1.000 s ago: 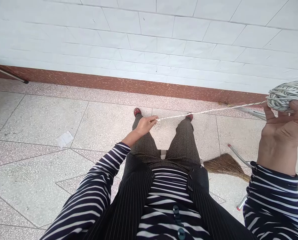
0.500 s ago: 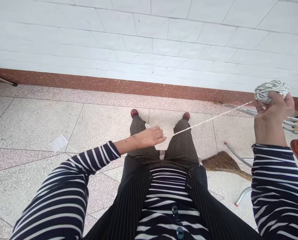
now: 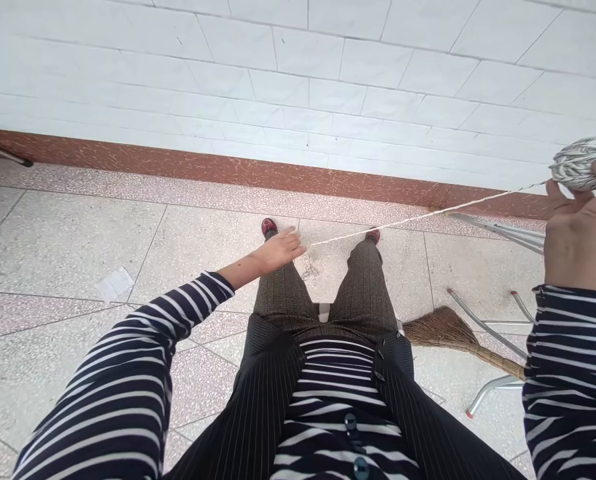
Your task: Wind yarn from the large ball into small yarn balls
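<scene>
1. Head view, right hand [image 3: 581, 233]: you hold the yarn ball [image 3: 584, 160] up at the far right, partly cut by the frame edge. Your fingers curl around its underside and the thumb rests against its near side. It's a closed cradle grip, not a pinch.
2. Head view, left hand [image 3: 277, 250]: it's low, over your left knee. Fingertips are pressed together on the free end of the strand [image 3: 418, 215], which leaves right at the fingertips. Exact pinch is too small to tell; the hand looks closed on it.
3. The strand runs in a nearly straight line from your left fingertips up and across to the ball, so it looks taut, with no sag between the hands.
4. A small loose tangle of yarn [image 3: 308, 270] hangs just below the left fingertips, between your knees.
5. Handling, as I judge it: the ball is light, soft and squashy. It won't break, but it rolls and unwinds if let go, so keep cupping it from under with the thumb as a stop. The strand is thin, limp and a bit fuzzy, not slippery. Pinch it close to the end; grip it too loosely and it slides.
6. Rest: a broom [image 3: 453, 333] lies on the floor [image 3: 68, 240] well below your right fingers, by metal chair legs [image 3: 493, 327].
</scene>
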Demonstrator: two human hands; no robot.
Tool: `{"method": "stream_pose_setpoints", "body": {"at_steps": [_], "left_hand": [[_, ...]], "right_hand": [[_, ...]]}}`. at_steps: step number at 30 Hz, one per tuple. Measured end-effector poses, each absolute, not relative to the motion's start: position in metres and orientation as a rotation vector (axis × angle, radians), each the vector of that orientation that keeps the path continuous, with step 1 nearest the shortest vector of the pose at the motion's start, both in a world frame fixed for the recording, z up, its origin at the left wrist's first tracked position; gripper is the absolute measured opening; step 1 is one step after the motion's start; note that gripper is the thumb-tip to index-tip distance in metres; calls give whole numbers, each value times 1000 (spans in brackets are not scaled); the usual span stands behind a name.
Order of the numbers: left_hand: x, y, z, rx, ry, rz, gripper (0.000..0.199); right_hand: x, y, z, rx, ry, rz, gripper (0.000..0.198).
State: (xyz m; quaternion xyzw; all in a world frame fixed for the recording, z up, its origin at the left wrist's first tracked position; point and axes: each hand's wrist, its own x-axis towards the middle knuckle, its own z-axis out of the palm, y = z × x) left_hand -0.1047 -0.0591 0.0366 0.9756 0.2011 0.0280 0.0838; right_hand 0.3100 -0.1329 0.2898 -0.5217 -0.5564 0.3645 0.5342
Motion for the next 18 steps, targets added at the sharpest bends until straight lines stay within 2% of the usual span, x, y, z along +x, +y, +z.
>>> {"method": "stream_pose_setpoints", "body": {"at_steps": [5,7,10,15,16,18], "left_hand": [[-84,-52,18,2735,810,109,21],[-64,-51,19,2600,901,194,21],[-23,-50,29,2315,992,465,35],[52,-58,52,1992,846,715,59],[64,-62,55,1953,816,729,58],[82,-70,58,1895,754,750,44]], "right_hand": [[267,-155,288,-1209,-1283,924,70],[265,-159,282,-1189,-1214,909,58],[257,-159,275,-1170,-1074,946,39],[216,-155,275,-1171,-973,1123,46],[209,-155,276,-1153,-985,1141,47],[199,-155,277,-1110,-1034,1170,50]]}}
